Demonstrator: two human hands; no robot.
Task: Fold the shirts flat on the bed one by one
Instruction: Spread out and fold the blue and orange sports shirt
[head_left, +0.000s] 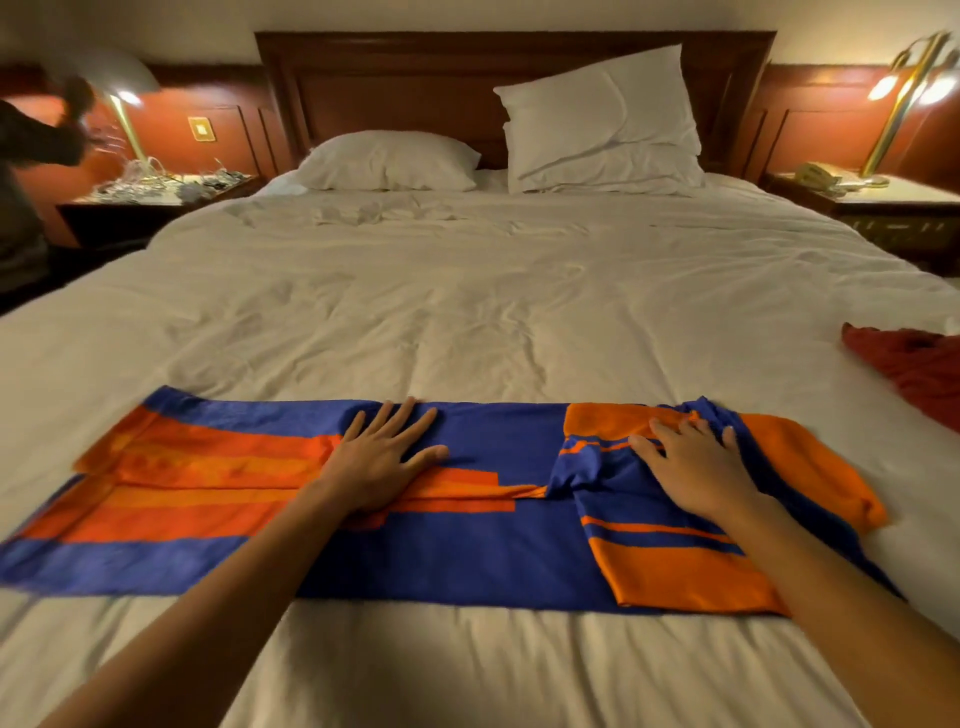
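Note:
A blue and orange shirt (488, 551) lies as a long band across the near part of the white bed (467, 301), its sides folded in. My left hand (387, 457) presses flat on the shirt's middle, fingers spread. My right hand (696, 467) rests flat on the right end, where the sleeves are folded over and the fabric bunches. A red shirt (919, 374) lies crumpled at the bed's right edge.
Two white pillows (389, 161) (602, 124) lean at the wooden headboard. Nightstands with lamps stand on both sides; the left one (156, 192) holds clutter. Another person (31, 171) stands at the far left by the lamp.

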